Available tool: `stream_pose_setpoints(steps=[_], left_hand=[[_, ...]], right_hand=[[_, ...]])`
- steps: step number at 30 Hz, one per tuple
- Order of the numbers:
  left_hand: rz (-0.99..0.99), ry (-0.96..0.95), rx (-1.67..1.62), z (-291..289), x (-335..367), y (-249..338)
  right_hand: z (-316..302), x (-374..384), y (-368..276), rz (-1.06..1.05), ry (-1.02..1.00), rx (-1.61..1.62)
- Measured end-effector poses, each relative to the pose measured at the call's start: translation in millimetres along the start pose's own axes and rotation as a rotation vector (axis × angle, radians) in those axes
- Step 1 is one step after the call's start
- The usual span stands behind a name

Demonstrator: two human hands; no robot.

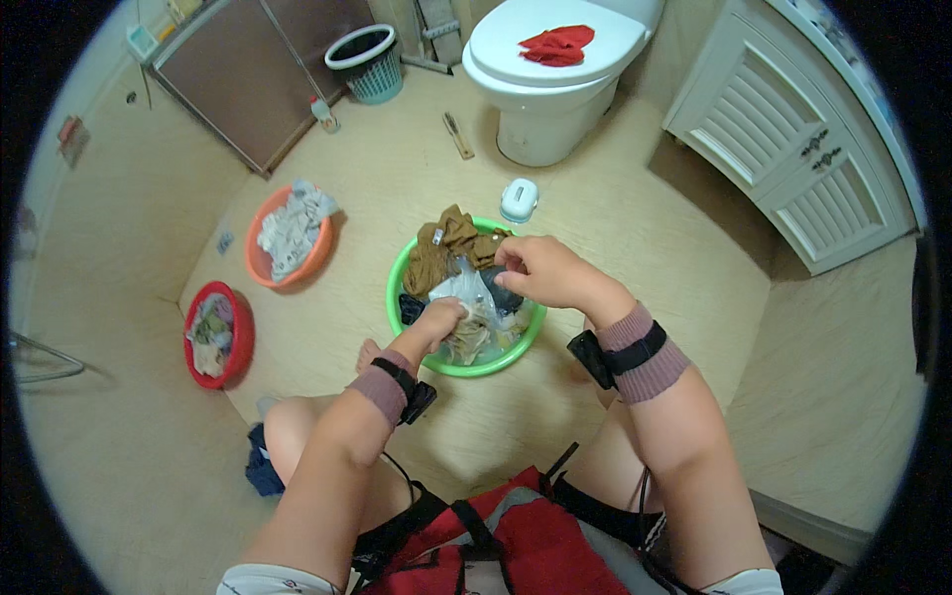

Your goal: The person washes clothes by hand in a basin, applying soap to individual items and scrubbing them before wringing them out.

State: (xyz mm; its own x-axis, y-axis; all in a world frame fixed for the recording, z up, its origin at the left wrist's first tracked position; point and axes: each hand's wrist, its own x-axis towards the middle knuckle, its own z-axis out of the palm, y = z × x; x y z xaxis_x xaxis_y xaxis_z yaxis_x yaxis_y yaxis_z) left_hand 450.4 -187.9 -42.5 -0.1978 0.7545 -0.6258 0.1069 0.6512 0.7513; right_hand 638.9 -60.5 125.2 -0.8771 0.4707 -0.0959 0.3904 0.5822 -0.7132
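In front of me a green basin [400, 260] holds a heap of clothes. Brown garments [428, 266] lie along its far left side, and a dark grey cloth [504, 294] is at the right. At the middle is a pale, see-through plastic bag [461, 285], with beige cloth [466, 342] below it. My left hand [439, 319] is closed at the near edge of the bag, gripping it. Over the right side of the basin hovers my right hand [540, 270], fingers curled but apart, with nothing visible between them.
To the left stand an orange basin [319, 250] and a red basin [243, 347], both with laundry. Beyond are a white soap box [519, 200], a brush [457, 136], a bottle [323, 114], a bin [375, 81], a toilet [550, 124] with red cloth [558, 46], and a cabinet [769, 119].
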Motion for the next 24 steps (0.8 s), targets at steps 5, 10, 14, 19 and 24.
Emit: stream_pose_setpoints(steps=[5,10,14,19,24], left_hand=[[0.188,-0.063,-0.739,-38.6,-71.0,95.8],[0.500,-0.099,-0.676,-59.1,-144.3,172.0],[0.598,-0.140,-0.738,-57.2,-150.0,176.5],[0.556,-0.062,-0.924,-57.5,-127.5,145.2],[0.533,0.033,-0.723,-79.9,-92.7,114.0]], right_hand=[[13.9,-6.4,-3.4,-0.028,0.050,0.069],[42.3,3.6,-8.3,-0.205,0.307,0.262],[40.3,13.3,-21.1,-0.131,0.206,0.428],[28.4,18.5,-20.4,0.038,0.301,0.418],[14.5,21.2,-41.6,-0.047,0.225,1.136]])
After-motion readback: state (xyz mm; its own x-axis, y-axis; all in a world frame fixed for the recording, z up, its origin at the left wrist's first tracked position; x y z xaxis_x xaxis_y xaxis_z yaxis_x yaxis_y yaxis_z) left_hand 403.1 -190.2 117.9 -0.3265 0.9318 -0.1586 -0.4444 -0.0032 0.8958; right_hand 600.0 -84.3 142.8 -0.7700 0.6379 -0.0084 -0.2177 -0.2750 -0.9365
